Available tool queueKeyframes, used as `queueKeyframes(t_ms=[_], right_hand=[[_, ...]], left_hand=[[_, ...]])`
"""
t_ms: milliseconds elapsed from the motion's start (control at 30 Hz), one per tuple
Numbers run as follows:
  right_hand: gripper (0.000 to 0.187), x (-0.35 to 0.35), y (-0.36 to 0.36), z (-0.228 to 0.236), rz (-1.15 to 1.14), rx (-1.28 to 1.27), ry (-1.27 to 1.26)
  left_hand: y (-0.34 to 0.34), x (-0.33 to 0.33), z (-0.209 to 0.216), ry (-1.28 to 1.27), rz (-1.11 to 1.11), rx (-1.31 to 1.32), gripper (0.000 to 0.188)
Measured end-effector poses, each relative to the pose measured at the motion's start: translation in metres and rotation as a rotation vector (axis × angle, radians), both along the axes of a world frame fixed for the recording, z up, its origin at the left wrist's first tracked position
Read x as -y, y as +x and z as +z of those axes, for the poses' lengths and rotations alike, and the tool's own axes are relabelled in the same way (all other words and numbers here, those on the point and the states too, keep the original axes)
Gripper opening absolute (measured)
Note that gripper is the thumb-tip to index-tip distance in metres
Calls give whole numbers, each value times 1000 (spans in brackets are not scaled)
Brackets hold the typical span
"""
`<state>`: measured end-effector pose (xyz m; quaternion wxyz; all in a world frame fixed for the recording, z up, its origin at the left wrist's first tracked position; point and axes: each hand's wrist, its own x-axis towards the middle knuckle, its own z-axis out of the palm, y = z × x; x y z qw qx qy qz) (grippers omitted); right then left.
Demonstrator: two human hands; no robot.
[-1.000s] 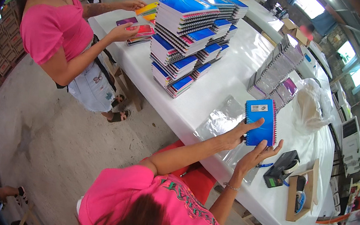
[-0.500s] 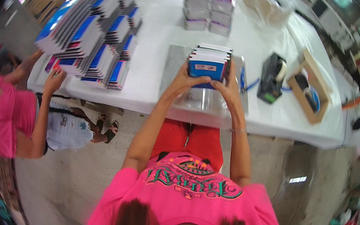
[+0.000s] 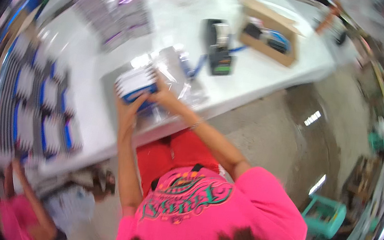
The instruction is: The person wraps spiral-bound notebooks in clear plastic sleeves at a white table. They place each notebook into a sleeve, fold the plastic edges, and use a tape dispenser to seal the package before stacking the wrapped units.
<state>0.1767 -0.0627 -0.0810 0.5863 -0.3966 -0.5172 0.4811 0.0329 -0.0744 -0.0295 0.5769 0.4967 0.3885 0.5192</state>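
Note:
A small stack of spiral notebooks point(image 3: 135, 82) with a blue cover facing me stands upright between my hands. My left hand point(image 3: 129, 105) grips its left side, and my right hand point(image 3: 159, 92) grips its right side, the thumbs close together at the front. Beneath it lie clear plastic sheets point(image 3: 177, 82) on a grey board at the table's front edge. The picture is smeared by motion, so the fingers behind the stack do not show.
Several piles of blue-edged spiral notebooks point(image 3: 35, 105) fill the table's left side, beside a co-worker's arm point(image 3: 32, 191). Wrapped notebook stacks point(image 3: 123, 13) stand farther back. A black tape dispenser point(image 3: 219, 49) and an open cardboard box point(image 3: 271, 38) are at the right. Green stools point(image 3: 324, 215) stand on the floor.
My view has swung, so the table appears tilted and the held stack farther left. Both hands still hold the notebooks.

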Motion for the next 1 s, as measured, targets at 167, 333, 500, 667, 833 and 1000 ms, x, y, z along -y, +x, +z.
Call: queueKeyframes(t_ms=[167, 333, 500, 667, 833, 1000], right_hand=[[89, -19, -14, -8, 98, 170, 4], [82, -9, 2, 10, 154, -105, -57], [68, -22, 27, 29, 153, 825, -42], [55, -23, -2, 156, -453, 671, 598], [52, -50, -44, 165, -370, 932, 563], [51, -64, -41, 108, 14, 1163, 284]], left_hand=[[-24, -16, -45, 100, 95, -74, 60], [-4, -12, -34, 80, 101, -81, 60], [-11, -12, -31, 69, 62, -95, 49], [-19, -20, -41, 64, 6, -117, 54], [-19, -27, -53, 104, 51, 17, 65], [-18, -28, -50, 44, -41, -18, 49]])
